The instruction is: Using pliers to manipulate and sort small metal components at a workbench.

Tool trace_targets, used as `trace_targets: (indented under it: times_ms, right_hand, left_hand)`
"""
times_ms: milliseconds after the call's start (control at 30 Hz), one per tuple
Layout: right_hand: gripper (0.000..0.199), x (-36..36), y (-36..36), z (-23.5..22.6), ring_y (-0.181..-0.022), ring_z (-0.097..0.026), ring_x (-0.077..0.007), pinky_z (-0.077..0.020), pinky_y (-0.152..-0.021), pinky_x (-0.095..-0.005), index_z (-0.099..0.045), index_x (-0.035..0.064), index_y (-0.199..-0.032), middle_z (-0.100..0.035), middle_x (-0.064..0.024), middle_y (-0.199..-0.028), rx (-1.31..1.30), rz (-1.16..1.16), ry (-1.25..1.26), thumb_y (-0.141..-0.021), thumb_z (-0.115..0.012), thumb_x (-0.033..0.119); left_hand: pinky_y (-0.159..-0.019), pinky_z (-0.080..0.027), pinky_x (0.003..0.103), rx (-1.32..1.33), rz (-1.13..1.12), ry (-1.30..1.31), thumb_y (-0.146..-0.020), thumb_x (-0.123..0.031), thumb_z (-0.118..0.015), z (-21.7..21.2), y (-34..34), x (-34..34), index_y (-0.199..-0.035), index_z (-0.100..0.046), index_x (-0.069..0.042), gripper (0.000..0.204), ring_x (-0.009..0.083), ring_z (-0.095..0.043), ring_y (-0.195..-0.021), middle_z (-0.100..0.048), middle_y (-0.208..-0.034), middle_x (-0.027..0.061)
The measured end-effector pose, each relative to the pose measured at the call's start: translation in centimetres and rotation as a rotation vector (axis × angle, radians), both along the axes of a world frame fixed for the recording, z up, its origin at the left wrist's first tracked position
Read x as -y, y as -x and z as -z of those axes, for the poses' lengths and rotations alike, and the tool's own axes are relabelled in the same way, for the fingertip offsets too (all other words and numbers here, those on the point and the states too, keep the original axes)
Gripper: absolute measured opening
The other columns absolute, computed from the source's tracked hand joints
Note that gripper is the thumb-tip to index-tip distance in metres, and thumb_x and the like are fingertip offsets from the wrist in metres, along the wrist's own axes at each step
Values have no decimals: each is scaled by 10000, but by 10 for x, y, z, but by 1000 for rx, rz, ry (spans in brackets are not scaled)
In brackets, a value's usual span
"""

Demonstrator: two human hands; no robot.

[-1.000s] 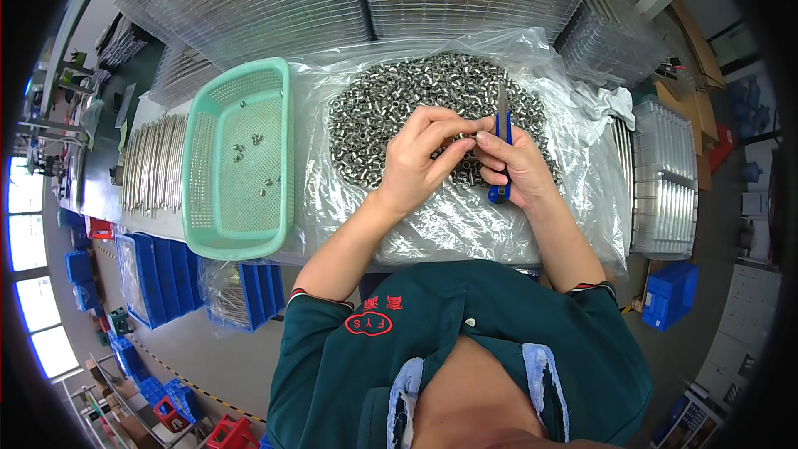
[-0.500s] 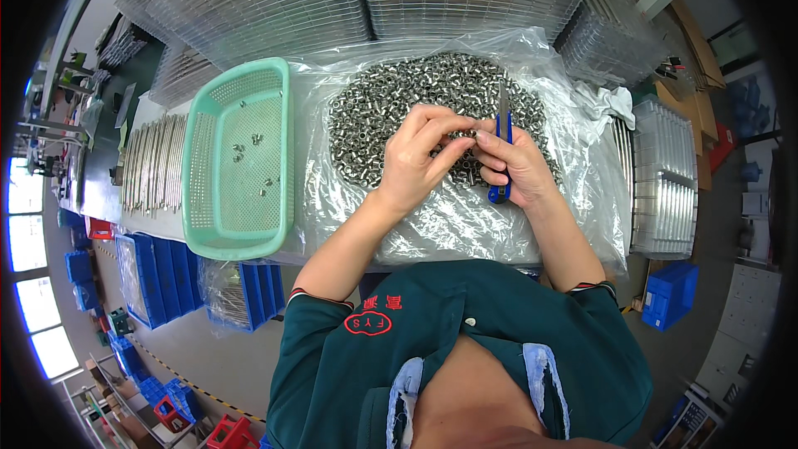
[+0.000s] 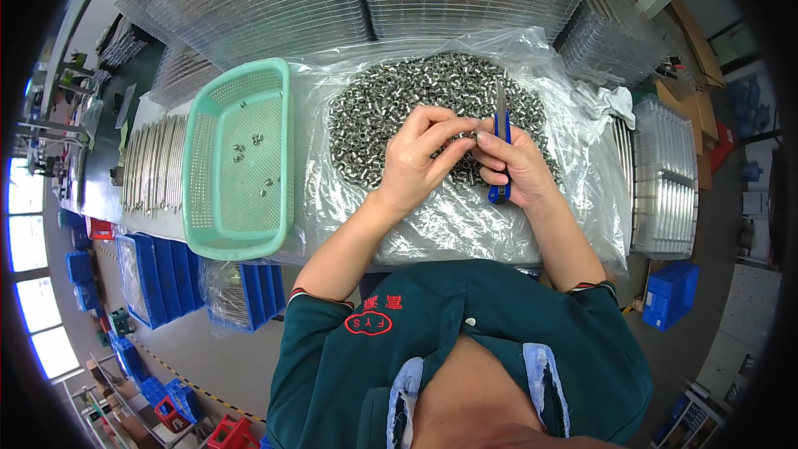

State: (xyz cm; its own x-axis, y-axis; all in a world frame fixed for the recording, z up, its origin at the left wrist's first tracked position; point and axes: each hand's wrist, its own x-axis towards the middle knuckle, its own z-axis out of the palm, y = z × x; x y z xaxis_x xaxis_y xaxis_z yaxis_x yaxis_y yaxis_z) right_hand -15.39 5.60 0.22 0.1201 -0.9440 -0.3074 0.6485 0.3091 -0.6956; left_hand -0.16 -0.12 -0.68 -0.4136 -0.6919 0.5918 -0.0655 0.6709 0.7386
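Observation:
My right hand (image 3: 522,168) is closed around a blue utility knife (image 3: 502,135), its blade pointing away from me. Thumb and fingertips of that hand also meet those of my left hand (image 3: 422,154). The left fingers are pinched together on what looks like a small metal part, mostly hidden between the fingertips. Both hands are over the near side of a wide heap of small shiny metal fittings (image 3: 374,108). Under the heap lies a clear plastic sheet (image 3: 432,229).
A green perforated basket (image 3: 287,150) with several loose fittings stands on the left. Beyond it lie thin metal rods (image 3: 154,166). Stacked clear plastic trays (image 3: 465,0) rise behind the heap, with more trays (image 3: 665,175) at right. Blue bins (image 3: 162,278) sit below the table's left edge.
Both hands stay in nearly the same place. The knife has tilted very slightly in my right hand.

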Motion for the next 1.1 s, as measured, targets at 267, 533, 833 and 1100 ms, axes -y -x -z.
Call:
trace_targets:
  times_ms: [267,533,833,1100]
  right_hand:
    - [136,-1,1,1,-495,-372,-1,-293,-364,-134,-496,43,-876,-437,40,-657,10,3,4,-815,-601,104]
    - [175,2,-1,1,-496,-362,1,-292,-362,-128,-514,31,-902,-480,2,-734,49,-33,39,-827,-598,165]
    - [234,3,1,2,-520,-359,3,-286,-377,-123,-516,8,-947,-486,-9,-803,54,21,90,-847,-572,212]
    - [211,5,2,7,-512,-345,-2,-292,-367,-119,-495,26,-942,-442,-4,-784,13,30,66,-871,-531,221]
  left_hand:
    - [-531,-459,252,43,-4,59,-720,-71,-668,-1,1,1,-920,-640,-60,202,148,-563,-659,-544,-837,56]
    - [-602,-471,257,-24,-99,43,-714,-51,-670,-20,-14,2,-899,-634,-50,188,172,-570,-723,-554,-858,70]
    - [-867,-345,381,603,-992,209,-770,-195,-625,-65,-136,9,-953,-588,-73,223,261,-502,-985,-555,-1065,94]
    - [-744,-432,353,559,-284,171,-750,-168,-626,-31,-36,15,-897,-607,-76,175,263,-521,-853,-571,-875,80]
